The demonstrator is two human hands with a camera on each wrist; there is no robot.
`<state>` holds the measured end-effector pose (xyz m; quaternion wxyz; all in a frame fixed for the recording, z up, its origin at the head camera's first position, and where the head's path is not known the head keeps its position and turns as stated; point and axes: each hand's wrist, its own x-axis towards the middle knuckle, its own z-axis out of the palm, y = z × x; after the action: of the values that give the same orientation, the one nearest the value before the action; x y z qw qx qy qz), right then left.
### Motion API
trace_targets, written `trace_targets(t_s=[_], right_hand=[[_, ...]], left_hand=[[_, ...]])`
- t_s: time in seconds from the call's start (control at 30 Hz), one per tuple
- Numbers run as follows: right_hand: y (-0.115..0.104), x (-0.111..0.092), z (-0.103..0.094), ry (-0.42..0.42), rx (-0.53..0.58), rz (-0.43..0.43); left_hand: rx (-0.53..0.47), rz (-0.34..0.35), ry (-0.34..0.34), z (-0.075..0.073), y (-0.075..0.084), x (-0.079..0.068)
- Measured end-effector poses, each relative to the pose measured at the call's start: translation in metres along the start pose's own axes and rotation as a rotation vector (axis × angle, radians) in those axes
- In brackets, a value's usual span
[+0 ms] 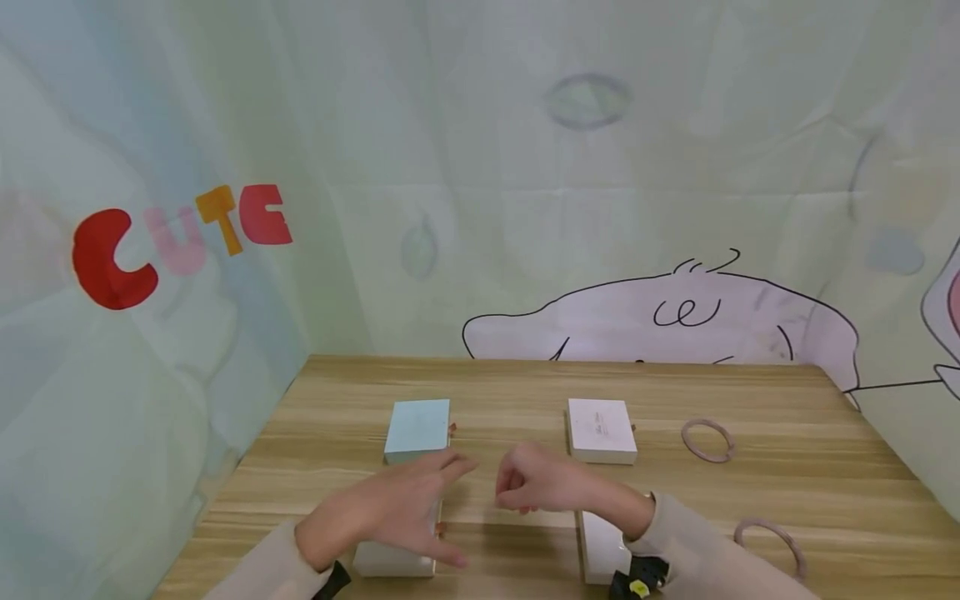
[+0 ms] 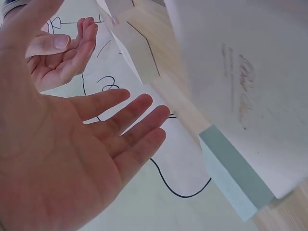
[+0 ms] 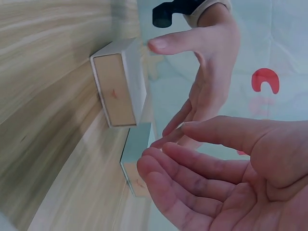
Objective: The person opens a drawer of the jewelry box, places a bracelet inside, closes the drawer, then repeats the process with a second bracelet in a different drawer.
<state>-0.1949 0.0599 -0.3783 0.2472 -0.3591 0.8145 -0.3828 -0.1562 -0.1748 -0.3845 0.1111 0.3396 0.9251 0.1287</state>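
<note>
Head view: nearest, one white box (image 1: 393, 562) lies at seven o'clock, another white box (image 1: 602, 550) at five, a mauve ring (image 1: 761, 523) at four. At seven the left hand (image 1: 397, 506) has fingers spread, released; at five the right hand (image 1: 551, 482) curls loosely, grasping nothing. Beyond sit a light-blue box (image 1: 417, 425) at seven, a pale box (image 1: 602, 427) between four and five.

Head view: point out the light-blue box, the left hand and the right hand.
Light-blue box (image 1: 418, 425), head view: its top face.
Left hand (image 1: 393, 507), head view: middle of the hand.
Right hand (image 1: 545, 478), head view: middle of the hand.
</note>
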Motion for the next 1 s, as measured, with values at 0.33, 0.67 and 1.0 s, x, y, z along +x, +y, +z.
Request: trace_targets(t_s=[0.33, 0.67, 1.0], right_hand=[[0.008, -0.023, -0.013, 0.037, -0.025, -0.015], [0.02, -0.042, -0.025, 0.103, -0.012, -0.046], [0.027, -0.058, -0.041, 0.129, -0.023, -0.05]], left_hand=[[-0.024, 0.024, 0.004, -0.001, 0.007, 0.007], [0.03, 0.089, 0.004, -0.002, 0.016, 0.019], [0.043, 0.13, -0.014, -0.003, 0.025, 0.031]])
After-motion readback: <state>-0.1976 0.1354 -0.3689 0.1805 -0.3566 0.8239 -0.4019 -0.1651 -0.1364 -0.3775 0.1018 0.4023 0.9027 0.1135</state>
